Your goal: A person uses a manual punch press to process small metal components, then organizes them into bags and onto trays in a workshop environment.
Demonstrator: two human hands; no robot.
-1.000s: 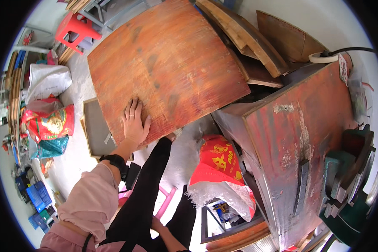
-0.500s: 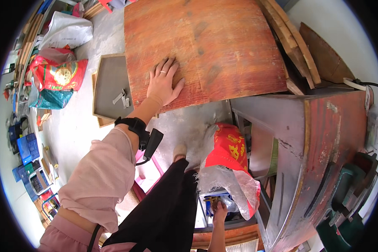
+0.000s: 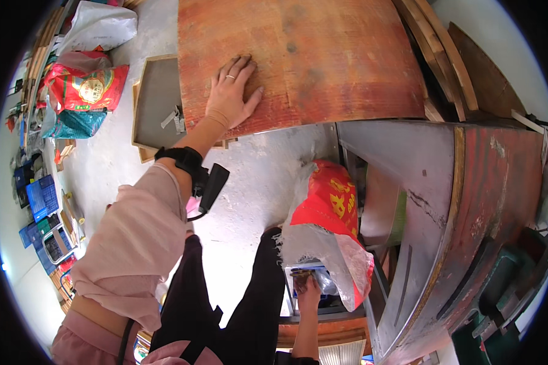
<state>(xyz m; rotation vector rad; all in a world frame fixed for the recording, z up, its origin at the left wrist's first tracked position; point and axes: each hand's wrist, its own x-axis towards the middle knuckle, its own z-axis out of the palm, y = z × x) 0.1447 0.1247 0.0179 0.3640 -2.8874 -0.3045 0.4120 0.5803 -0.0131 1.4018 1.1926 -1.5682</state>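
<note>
My left hand point(image 3: 234, 91) lies flat, fingers spread, near the front edge of a worn reddish-brown wooden board point(image 3: 347, 61). A black strap with a small black device point(image 3: 213, 188) circles that forearm. Low in the view, my right hand point(image 3: 307, 289) reaches into an open drawer-like space beside a torn red and white plastic bag point(image 3: 329, 210). Its fingers are closed around a small dark and yellowish piece whose kind I cannot make out. Clear plastic point(image 3: 326, 281) lies right next to that hand.
A scraped grey and red cabinet point(image 3: 432, 188) stands on the right, with green tools point(image 3: 505, 267) beyond it. Wooden planks point(image 3: 438, 55) lean beside the board. At left are a shallow tray point(image 3: 155, 100) with metal pieces point(image 3: 175, 120), a red sack point(image 3: 91, 85) and blue crates point(image 3: 41, 198).
The view has shifted and the board sits higher in it. My legs have moved apart. My left hand stays flat on the board; my right hand remains in the drawer-like space.
</note>
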